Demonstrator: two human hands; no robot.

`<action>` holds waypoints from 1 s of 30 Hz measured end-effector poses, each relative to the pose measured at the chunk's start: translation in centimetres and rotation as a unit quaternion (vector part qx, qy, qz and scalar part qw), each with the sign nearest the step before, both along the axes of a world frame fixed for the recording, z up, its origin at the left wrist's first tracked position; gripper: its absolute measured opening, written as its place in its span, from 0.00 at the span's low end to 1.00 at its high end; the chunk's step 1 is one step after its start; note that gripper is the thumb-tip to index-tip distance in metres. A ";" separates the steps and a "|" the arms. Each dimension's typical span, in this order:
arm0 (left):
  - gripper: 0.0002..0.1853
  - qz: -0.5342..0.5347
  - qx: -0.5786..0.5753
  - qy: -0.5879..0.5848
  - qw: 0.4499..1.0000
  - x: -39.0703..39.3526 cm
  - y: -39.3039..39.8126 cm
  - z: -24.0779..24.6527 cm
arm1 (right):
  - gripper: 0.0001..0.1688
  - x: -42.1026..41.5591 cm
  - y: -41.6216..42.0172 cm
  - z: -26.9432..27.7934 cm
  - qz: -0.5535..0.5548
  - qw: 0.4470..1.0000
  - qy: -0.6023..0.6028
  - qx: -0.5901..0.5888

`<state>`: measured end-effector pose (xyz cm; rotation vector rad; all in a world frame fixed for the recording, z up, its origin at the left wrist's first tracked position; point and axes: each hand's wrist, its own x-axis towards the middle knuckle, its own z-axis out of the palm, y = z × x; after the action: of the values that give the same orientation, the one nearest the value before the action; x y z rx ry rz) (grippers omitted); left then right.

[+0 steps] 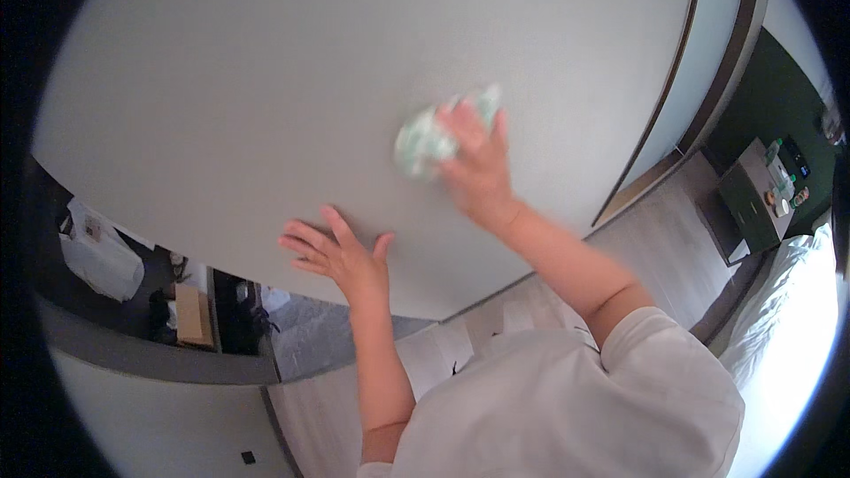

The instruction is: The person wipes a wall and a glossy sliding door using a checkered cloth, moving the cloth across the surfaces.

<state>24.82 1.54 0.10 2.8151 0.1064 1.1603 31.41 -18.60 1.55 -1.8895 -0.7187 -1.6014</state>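
A large, smooth light-grey door panel fills most of the view before me. My right hand holds a crumpled white-and-green cloth against the panel's surface. Hand and cloth are both blurred, and part of the cloth is covered by the fingers. Lower and to the left, my left hand is spread at the panel near its lower edge, holding nothing. Whether its whole palm touches the surface I cannot tell.
Past the panel's left edge are a white plastic bag and a cardboard box in a dark recess. At right stand a frosted panel, a nightstand with bottles, and a bed with white bedding. Pale wood-look flooring lies below.
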 end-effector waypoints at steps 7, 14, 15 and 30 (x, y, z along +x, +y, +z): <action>0.64 -0.026 0.056 0.005 0.998 0.0 2.2 -1.9 | 0.10 -1.9 -3.3 -10.9 -0.036 0.966 0.134 -0.219; 0.64 -0.050 0.051 -0.004 0.997 0.2 2.2 -2.2 | 0.20 -0.9 -3.0 -3.0 -0.034 0.969 0.099 0.225; 0.64 -0.053 0.052 -0.005 0.997 0.1 2.2 -2.2 | 0.18 -1.3 -0.9 -3.4 -0.033 0.976 0.115 0.183; 0.62 -0.042 0.061 0.003 0.997 -0.1 2.3 -4.1 | 0.27 0.1 -10.4 -7.8 -0.140 0.876 0.234 0.398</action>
<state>24.76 3.80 -4.05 2.8966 -0.0856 1.1783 31.52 -28.99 -6.29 -1.6498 0.4026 -1.2150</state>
